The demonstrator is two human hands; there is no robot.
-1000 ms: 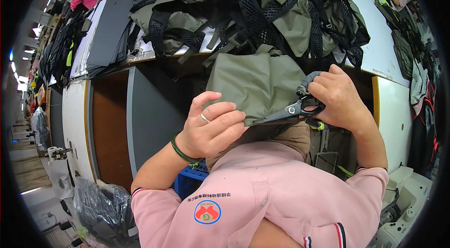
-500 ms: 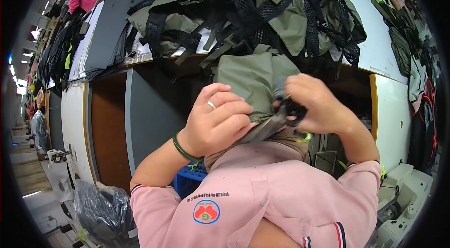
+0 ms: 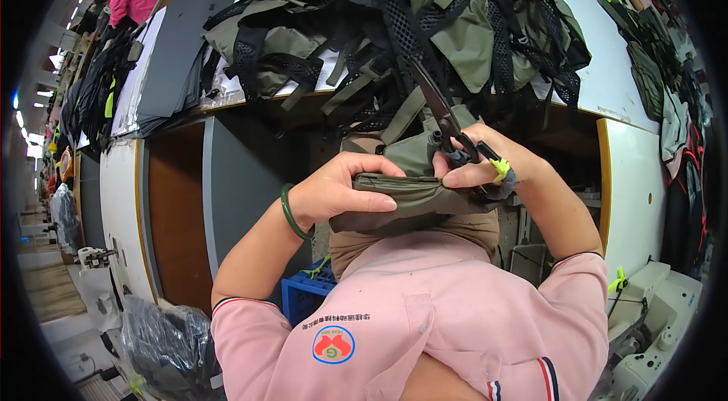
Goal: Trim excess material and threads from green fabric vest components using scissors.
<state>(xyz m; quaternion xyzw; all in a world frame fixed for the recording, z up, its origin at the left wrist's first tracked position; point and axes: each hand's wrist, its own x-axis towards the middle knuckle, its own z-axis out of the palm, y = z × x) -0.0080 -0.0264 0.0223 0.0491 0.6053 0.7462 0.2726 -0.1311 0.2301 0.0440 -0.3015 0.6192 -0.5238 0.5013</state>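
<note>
A piece of olive-green fabric bag point(image 3: 402, 193) lies across my lap, its seamed edge folded up toward me. My left hand point(image 3: 341, 187) grips the left end of that edge, thumb in front and fingers behind. At the right end, my right hand point(image 3: 497, 162) pinches the same edge between thumb and finger. Dark scissors point(image 3: 438, 104) are also held in my right hand, blades pointing up and away, clear of the edge. A neon-yellow strip point(image 3: 500, 168) shows beside the handles. The bag's underside is hidden.
Olive backpacks point(image 3: 462, 29) with black mesh straps are heaped on the white table point(image 3: 614, 75) ahead. Dark grey sheets point(image 3: 178, 45) lie at its left. Below are open compartments point(image 3: 250, 181). A blue crate point(image 3: 303, 295) is by my left side, a sewing machine point(image 3: 656, 317) at right.
The bag has been turned and folded so its edge faces me. The scissors have swung from pointing down-left to pointing up. Both hands now pinch the edge.
</note>
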